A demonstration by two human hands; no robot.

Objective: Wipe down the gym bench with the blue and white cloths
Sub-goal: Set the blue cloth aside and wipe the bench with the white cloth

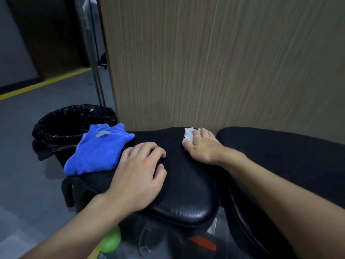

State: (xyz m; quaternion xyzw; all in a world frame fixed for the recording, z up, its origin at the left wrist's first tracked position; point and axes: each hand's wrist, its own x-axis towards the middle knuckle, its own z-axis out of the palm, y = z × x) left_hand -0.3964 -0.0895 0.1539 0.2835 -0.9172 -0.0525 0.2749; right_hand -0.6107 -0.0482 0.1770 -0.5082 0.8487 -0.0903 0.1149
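Note:
The black padded seat of the gym bench [186, 184] fills the middle of the view. On its far left corner lies a crumpled blue cloth [97, 148], partly hanging over the edge. My left hand [138, 174] rests palm down on the seat just right of the blue cloth, fingers loosely bent, holding nothing. At the seat's far edge my right hand [201, 146] presses a small white cloth [189, 134] against the pad, its fingers laid over the cloth. A second black pad [280, 156] of the bench lies to the right.
A bin lined with a black bag [69, 126] stands on the grey floor left of the bench. A wood-grain panel [214, 62] rises right behind the seat. Under the seat I see a green ball [110, 242], clear plastic and an orange part [203, 243].

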